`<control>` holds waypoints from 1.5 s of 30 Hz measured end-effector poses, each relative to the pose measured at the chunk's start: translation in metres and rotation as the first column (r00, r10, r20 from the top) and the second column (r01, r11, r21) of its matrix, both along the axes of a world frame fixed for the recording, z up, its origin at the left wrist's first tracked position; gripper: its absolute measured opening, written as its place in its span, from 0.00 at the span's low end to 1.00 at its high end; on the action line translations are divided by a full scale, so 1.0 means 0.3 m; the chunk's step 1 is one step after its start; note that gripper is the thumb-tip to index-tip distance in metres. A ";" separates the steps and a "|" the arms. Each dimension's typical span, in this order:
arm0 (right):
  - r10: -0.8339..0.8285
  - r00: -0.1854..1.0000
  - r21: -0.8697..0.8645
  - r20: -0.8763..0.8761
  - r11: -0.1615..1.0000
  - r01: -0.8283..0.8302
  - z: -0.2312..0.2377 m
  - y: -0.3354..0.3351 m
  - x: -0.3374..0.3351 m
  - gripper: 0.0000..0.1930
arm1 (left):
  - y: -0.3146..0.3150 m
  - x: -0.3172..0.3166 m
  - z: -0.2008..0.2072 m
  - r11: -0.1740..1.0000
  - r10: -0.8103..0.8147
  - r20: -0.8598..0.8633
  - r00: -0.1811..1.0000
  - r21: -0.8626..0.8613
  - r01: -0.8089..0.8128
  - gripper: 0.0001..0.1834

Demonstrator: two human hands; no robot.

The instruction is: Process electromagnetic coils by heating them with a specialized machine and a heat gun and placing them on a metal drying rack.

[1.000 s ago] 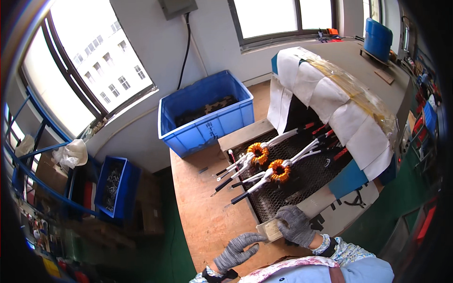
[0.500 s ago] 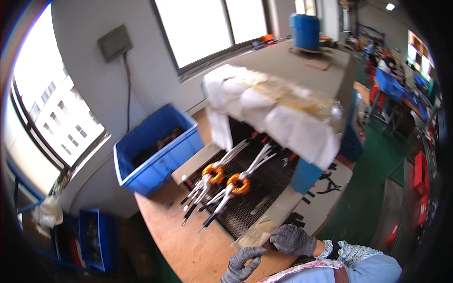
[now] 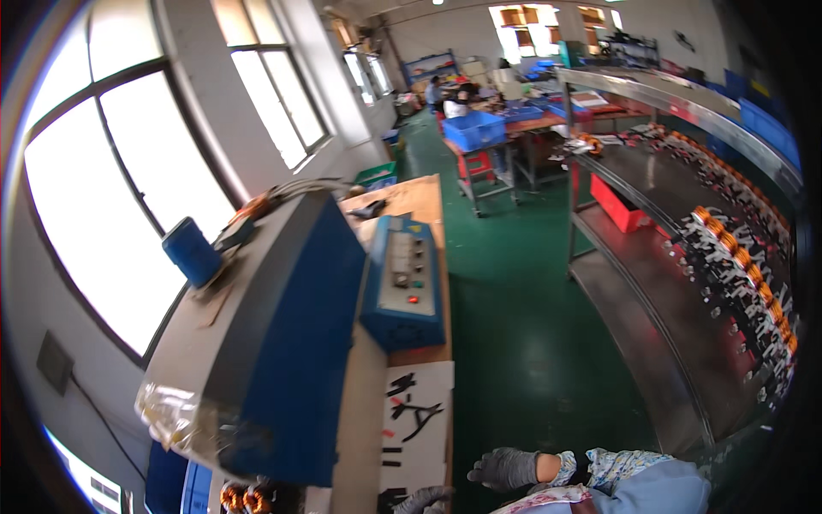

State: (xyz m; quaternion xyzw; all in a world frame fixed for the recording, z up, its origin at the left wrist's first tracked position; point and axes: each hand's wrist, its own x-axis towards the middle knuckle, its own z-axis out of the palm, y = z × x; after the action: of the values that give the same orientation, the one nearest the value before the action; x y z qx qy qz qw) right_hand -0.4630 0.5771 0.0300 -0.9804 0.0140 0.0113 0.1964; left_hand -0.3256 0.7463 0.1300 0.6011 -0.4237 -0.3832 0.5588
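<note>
My right hand [image 3: 505, 469], in a grey glove, hangs over the green floor at the lower edge. Its fingers are loosely bent, with no object visible in them. Only the upper part of my left hand [image 3: 421, 500], also gloved in grey, shows; it is beside the white sheet [image 3: 432, 383] on the bench, and its fingers are blurred and cut off. On that sheet lie black-handled pliers [image 3: 418, 419] and several short black pieces [image 3: 391, 457]. Two orange copper-wound ring coils [image 3: 232, 498] show by the machine's front, partly cut off.
At left stands a large blue-and-grey machine [image 3: 295, 360] with a blue canister [image 3: 192, 251] on top. Behind the sheet is a blue control box [image 3: 404, 287] with a lit red button. A metal rack [image 3: 634, 283] on the right carries rows of coils [image 3: 745, 261] and a red bin [image 3: 618, 204].
My view has swung right, bringing the rack and aisle into sight. The coils have slid to the lower left edge. My hands now appear beside the white sheet and over the floor.
</note>
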 end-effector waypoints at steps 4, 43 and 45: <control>-0.216 0.976 -0.041 -0.017 0.976 0.215 0.014 -0.182 -0.200 0.15 | -0.292 -0.149 0.032 0.992 -0.126 -0.053 0.991 0.001 0.126 0.09; -0.973 -0.232 -0.298 0.003 -0.222 0.928 0.540 -1.218 -1.643 0.16 | -2.367 -0.943 -0.008 0.057 -0.971 0.229 0.061 -0.022 0.998 0.11; -0.934 -0.355 -0.298 0.025 -0.346 0.889 0.499 -1.212 -1.801 0.19 | -2.413 -1.054 0.020 -0.010 -0.975 0.224 -0.008 -0.008 1.000 0.11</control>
State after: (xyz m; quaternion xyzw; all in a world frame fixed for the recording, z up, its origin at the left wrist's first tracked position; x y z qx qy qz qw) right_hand -1.0034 0.2135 0.1798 -0.5547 0.8307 -0.0401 0.0235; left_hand -0.6417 0.0225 0.1359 0.1042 -0.7950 -0.5815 0.1377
